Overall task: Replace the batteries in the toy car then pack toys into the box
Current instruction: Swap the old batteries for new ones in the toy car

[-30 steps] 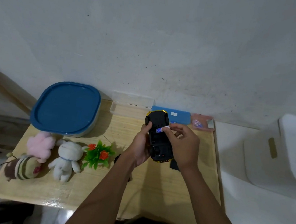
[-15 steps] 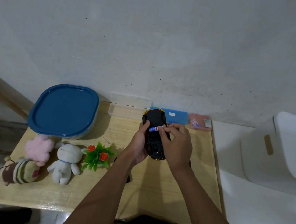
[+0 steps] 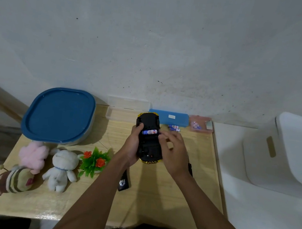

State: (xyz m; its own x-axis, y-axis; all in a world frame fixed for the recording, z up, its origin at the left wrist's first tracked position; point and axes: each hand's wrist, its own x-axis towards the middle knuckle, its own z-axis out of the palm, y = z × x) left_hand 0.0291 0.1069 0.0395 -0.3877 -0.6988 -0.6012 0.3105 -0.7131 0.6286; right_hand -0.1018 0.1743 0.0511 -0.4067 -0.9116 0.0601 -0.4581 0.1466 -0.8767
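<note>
Gripping the toy car belly-up with the left hand, fingers curled round its left flank; on the worktop or just off it, hard to say which. Across the open bay in the black underside, one blue-and-white battery, lying crosswise. Right hand at the car's other flank, fingers loosely bent and blurred, fingertips right by the battery's end; cannot tell whether pinching it or merely close. Just beyond the right hand, two spare batteries loose on the wood, then a blue case against the wall and a small pink tray to its right. Beyond the left hand, an open clear case, its right end behind the car's nose. Well left of the left hand, a box with a blue lid, shut. Nearer in on that side, a little plastic plant with red flowers, a white plush, a pink plush and a striped plush, in a loose row. Tucked by the left forearm, a black flat thing with a white mark, half covered by the arm. Under the right wrist, another dark piece, mostly hidden. Far right of the right hand, off the worktop, a white chair.
</note>
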